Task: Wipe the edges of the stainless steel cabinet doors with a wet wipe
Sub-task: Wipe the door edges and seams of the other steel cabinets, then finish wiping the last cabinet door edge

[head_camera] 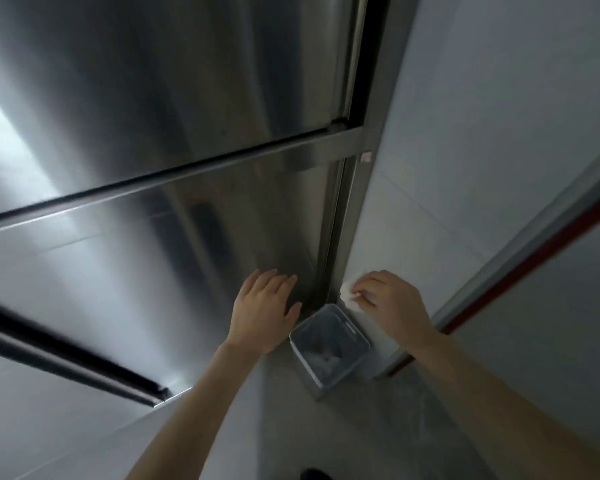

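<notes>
Looking down along the stainless steel cabinet doors [160,258], saw both hands low at the right side of the cabinet, well apart from each other. Found the left hand [265,308] laid flat on the lower door near its right edge, with the fingers straight and a little spread, gripping nothing. Found the right hand [392,299] further to the right, with thumb and fingers curled and pinching the wet wipe [349,295]. Saw the wet wipe as a small white crumpled wad, held low at the joint between the upright frame [338,220] of the cabinet and the white wall [482,133], near the bin [329,341]. Could not tell its contact: with the metal, with the wall, or with both. Noticed the bin, grey and square, standing on the grey floor [361,427] in the corner between cabinet and wall, with a clear liner and some pale crumpled matter inside. Higher up, made out a dark horizontal gap between the upper and the lower door, and a small pale sticker [366,156] at the frame beside it. At the far right, noted a red strip [534,261] running slantwise along a grey edge.
</notes>
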